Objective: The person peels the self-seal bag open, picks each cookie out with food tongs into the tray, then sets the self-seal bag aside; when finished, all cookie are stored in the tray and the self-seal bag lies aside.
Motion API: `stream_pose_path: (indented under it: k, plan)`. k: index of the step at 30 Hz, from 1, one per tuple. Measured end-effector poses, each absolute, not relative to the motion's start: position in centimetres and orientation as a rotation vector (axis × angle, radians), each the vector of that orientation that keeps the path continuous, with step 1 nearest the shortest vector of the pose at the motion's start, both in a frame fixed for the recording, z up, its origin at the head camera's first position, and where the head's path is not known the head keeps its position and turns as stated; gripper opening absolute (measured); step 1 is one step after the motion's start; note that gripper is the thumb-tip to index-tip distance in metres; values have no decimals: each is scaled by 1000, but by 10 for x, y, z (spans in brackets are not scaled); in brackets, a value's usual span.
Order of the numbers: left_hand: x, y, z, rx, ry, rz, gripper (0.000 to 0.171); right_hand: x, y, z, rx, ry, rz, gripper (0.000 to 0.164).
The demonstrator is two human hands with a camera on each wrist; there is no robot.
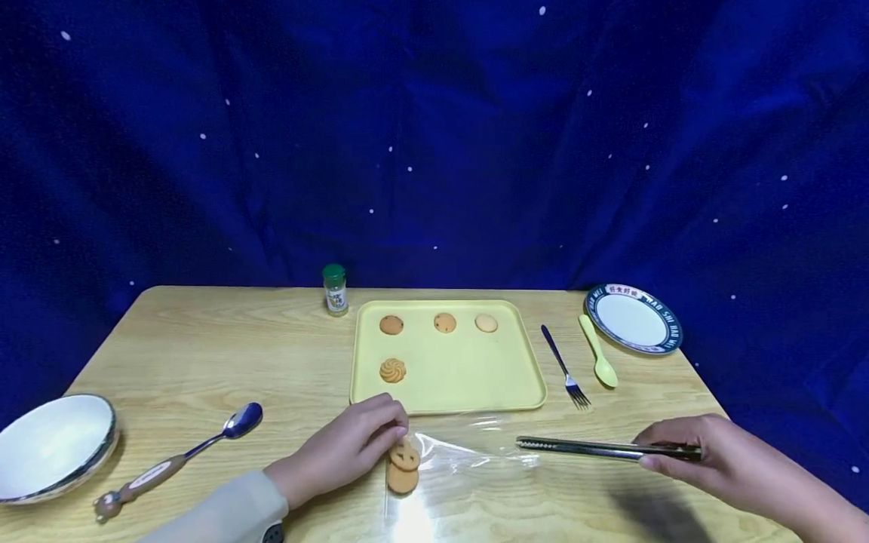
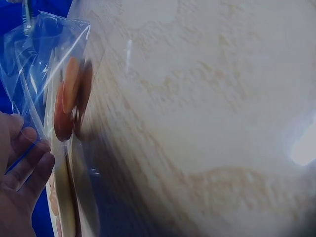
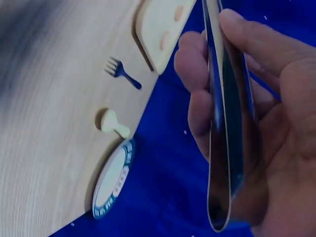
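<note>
My left hand (image 1: 348, 450) pinches the edge of a clear plastic bag (image 1: 462, 455) that lies on the table in front of the tray. Inside it are a smiley-face cookie (image 1: 405, 455) and a plain-looking cookie (image 1: 402, 481), partly overlapping. The left wrist view shows the bag (image 2: 32, 69) standing up from the table at the fingertips. In my right hand (image 1: 706, 460) are metal tongs (image 1: 584, 447), held level above the table, tips pointing left toward the bag. Nothing shows between the tong tips. Several cookies sit on the yellow tray (image 1: 468, 385), among them a swirled cookie (image 1: 392, 369).
A green-capped seasoning jar (image 1: 335, 290) stands behind the tray's left corner. To the tray's right lie a fork (image 1: 565, 368), a yellow spoon (image 1: 600, 353) and a rimmed plate (image 1: 634, 319). On the left are a white bowl (image 1: 54, 445) and a long-handled spoon (image 1: 179, 460).
</note>
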State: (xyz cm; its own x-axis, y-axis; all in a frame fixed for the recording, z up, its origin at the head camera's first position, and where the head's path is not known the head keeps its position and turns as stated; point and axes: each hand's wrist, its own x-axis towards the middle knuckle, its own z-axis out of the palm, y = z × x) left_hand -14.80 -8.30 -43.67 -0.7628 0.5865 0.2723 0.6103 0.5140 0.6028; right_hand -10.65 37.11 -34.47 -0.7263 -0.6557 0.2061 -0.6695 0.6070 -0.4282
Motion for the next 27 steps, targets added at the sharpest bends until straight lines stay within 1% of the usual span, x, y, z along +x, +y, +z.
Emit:
stream_pose_path:
  k: [5, 11, 18, 27]
  plan:
    - [-148, -83, -436, -1062, -2710, -1095, 8, -110, 349, -354, 1146, -2734, 505, 20]
    - [-146, -83, -436, -1056, -2711, -1091, 8, -113, 312, -371, 1138, -2653, 282, 20]
    - [-146, -81, -436, -1067, -2710, -1094, 8, -119, 277, -382, 1199, -2617, 225, 16]
    - [-146, -81, -437, -1078, -2698, -1065, 8, -126, 253, -382, 1285, -2630, 143, 19]
